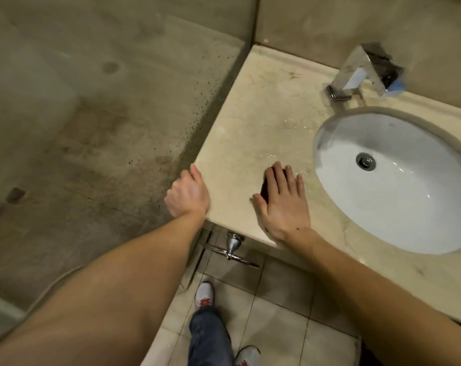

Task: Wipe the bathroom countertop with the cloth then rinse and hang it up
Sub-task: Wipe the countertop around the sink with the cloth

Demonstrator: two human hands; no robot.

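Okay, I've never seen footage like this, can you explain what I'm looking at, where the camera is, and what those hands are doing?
There is no machine here. A person wears one wide-angle camera on the head, so you look down along both bare arms. The beige stone surface is a bathroom countertop with a white oval sink set into it and a chrome faucet behind. The right hand lies flat on the counter, pressing down a dark cloth that is mostly hidden beneath the fingers. The left hand rests on the counter's left corner edge and holds nothing. Wet streaks shine between the hand and the sink. Below, you see a tiled floor and the person's shoes.
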